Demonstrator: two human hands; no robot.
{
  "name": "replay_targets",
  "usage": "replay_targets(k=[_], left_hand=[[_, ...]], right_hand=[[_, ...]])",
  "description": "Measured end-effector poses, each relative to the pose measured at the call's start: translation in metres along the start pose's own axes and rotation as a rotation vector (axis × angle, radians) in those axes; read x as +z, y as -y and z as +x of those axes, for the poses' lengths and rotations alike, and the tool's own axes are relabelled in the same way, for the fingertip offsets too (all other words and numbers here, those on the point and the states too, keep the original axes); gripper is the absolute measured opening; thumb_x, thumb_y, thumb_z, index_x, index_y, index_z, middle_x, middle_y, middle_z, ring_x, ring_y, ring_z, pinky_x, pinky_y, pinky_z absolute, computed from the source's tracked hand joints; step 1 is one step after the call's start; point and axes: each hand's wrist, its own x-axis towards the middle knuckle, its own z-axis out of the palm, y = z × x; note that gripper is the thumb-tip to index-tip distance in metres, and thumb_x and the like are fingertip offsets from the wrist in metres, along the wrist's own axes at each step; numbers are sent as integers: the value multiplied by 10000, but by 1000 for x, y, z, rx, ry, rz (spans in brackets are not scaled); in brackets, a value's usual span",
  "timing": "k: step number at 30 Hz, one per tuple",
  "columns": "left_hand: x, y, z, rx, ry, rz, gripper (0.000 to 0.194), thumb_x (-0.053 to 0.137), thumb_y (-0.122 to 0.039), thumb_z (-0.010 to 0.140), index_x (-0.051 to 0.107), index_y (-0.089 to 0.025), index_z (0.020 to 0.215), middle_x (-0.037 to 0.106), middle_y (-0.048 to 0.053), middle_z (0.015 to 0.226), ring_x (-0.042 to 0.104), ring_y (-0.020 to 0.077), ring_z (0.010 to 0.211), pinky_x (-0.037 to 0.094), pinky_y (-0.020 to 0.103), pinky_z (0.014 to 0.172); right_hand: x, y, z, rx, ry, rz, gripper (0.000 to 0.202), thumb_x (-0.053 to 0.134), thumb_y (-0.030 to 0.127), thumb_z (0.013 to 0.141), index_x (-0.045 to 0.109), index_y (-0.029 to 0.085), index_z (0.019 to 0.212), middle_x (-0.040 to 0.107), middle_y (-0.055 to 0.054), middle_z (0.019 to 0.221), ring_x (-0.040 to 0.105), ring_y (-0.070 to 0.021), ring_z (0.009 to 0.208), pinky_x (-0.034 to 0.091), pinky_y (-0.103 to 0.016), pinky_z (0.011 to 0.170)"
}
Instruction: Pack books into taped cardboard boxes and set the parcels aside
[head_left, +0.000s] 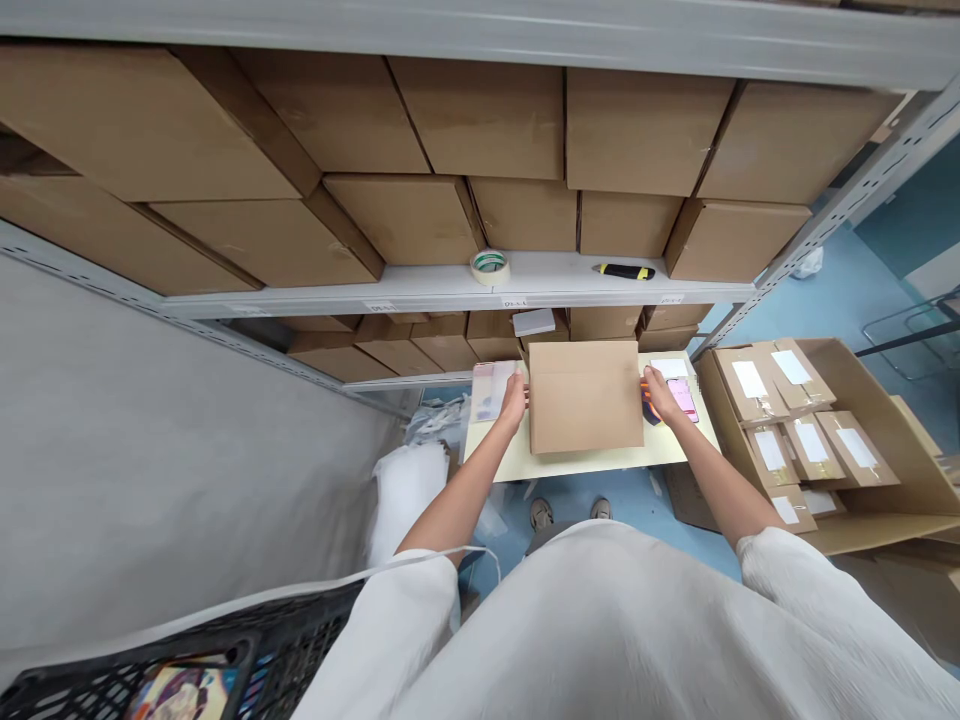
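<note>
A plain brown cardboard box point(586, 400) is in front of me, over a pale yellow board point(555, 466). My left hand point(514, 400) grips its left side, and my right hand point(658, 396) grips its right side. The fingers go partly out of sight behind the box edges. Whether the box rests on the board or is lifted off it, I cannot tell. By my right hand lie a phone with a pink screen point(682, 398) and a dark blue and orange object point(651, 410), partly covered. Printed sheets point(491, 388) lie beside my left hand.
Cardboard boxes point(480, 120) fill the metal shelves ahead. A tape roll point(490, 266) and a yellow-black utility knife point(624, 271) lie on the shelf edge point(420, 280). At right, a large open carton point(877, 375) holds several labelled boxes. A black crate point(300, 625) stands lower left.
</note>
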Motion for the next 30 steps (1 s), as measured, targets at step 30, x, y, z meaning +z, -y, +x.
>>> replay_targets(k=[30], left_hand=[[-8, -73, -27, 658, 211, 692, 394, 538, -270, 1018, 674, -222, 1384, 688, 119, 1431, 622, 315, 1344, 473, 493, 1187]], right_hand=[[15, 71, 9, -706, 147, -269, 402, 432, 238, 1038, 737, 241, 1301, 718, -110, 1347, 672, -256, 1252, 533, -474, 1135]])
